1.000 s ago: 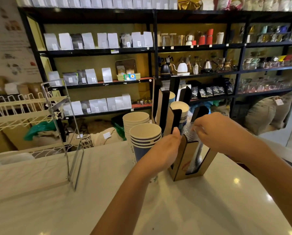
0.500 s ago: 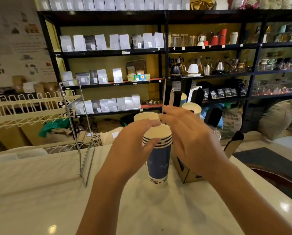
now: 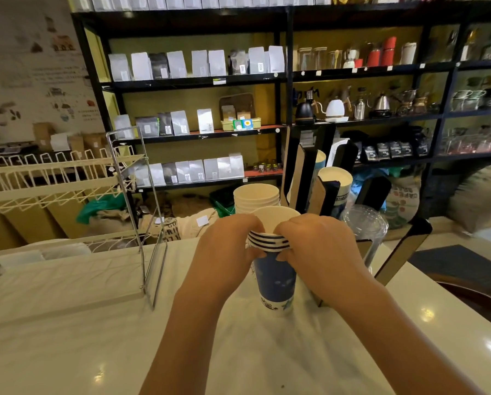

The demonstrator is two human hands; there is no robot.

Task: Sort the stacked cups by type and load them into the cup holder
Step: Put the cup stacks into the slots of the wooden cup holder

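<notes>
A stack of blue paper cups (image 3: 275, 277) stands upright on the white counter (image 3: 96, 323). My left hand (image 3: 227, 246) grips its rim from the left, and my right hand (image 3: 315, 246) grips it from the right. Just behind stands a stack of plain white paper cups (image 3: 255, 196). To the right rises the cardboard cup holder (image 3: 324, 195), with paper cups (image 3: 336, 181) in one slot and clear plastic cups (image 3: 366, 226) in a nearer one.
A wire rack (image 3: 141, 212) stands on the counter at the left. Black shelves (image 3: 287, 78) with bags and kettles fill the back. The counter's right edge (image 3: 438, 306) drops off toward the floor. Sacks lie behind the counter.
Both hands have closed in on the rim of the blue cup stack; my right hand came over from the clear cups in the holder. The view has shifted.
</notes>
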